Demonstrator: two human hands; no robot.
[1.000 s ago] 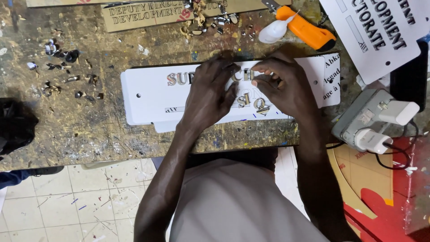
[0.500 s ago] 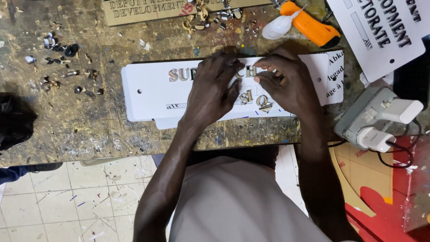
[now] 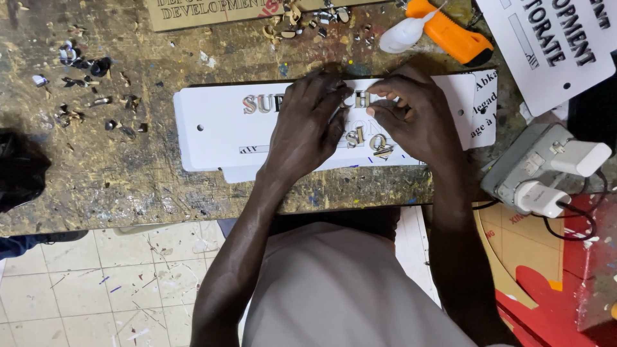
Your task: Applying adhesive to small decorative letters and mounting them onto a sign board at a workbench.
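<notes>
white sign plate (image 3: 218, 138) lies lengthwise near workbench (image 3: 128, 186) front edge | left hand (image 3: 307, 128) flat, pressing it | right hand (image 3: 418, 119) fingertips pinched on a small metallic letter (image 3: 362, 99) (partly hidden), directly between both hands

Both hands press on a white sign plate (image 3: 218, 132) near the tabletop's (image 3: 128, 173) front edge: left hand (image 3: 307, 125) flat, right hand (image 3: 414, 119) pinching a small metallic letter (image 3: 362, 99).
</notes>
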